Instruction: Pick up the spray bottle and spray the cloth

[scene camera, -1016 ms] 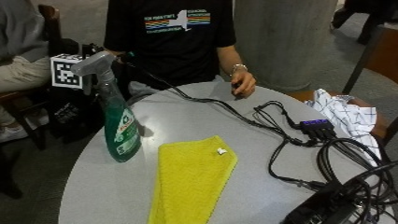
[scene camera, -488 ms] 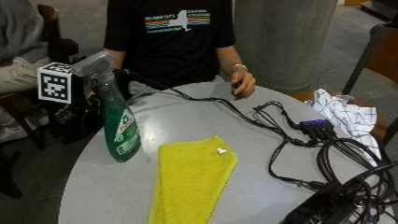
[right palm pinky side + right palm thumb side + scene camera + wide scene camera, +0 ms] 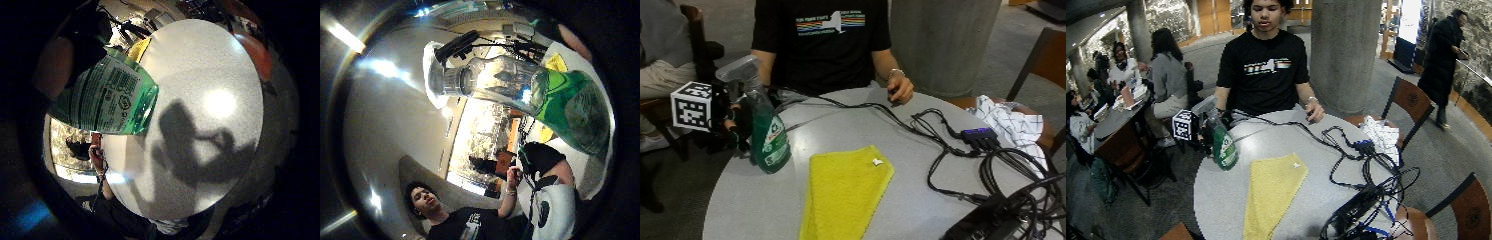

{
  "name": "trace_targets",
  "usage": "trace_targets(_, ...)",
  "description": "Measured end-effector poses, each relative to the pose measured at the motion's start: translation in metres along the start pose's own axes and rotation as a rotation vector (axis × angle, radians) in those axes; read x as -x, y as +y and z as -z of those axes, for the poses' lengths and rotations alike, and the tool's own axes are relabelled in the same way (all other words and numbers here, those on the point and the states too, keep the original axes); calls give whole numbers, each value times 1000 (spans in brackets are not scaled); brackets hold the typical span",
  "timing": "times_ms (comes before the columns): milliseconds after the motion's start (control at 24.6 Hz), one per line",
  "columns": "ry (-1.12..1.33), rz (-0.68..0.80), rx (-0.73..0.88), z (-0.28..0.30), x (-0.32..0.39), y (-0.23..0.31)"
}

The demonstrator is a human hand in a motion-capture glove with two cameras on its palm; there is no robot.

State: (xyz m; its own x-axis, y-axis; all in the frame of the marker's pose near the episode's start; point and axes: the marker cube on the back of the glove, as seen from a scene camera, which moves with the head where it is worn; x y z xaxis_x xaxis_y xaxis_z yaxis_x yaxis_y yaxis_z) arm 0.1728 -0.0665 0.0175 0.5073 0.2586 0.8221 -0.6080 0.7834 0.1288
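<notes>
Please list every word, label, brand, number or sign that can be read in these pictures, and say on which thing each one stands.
None of the text can be read as words.
Spray bottle front label: printed, too blurred to read.
Spray bottle back label in the little finger side palm view: small print and symbols, too small to read.
T-shirt: striped graphic with a line of lettering, too small to read.

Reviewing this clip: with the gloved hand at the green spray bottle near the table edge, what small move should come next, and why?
Probably lift: the gloved right hand is at the neck of the green plastic spray bottle, which seems to stand on the round grey table beside the yellow cloth. Its nozzle is not aimed down at the cloth, so raising and turning it toward the cloth seems the next step.
</notes>
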Motion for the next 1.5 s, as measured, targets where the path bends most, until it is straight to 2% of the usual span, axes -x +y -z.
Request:
trace_targets(284, 38, 10, -10, -8, 1, -8)
trace_targets(975, 21, 125, -228, -2, 16, 9)
trace_targets(1503, 12, 59, -175, -1, 9, 15)
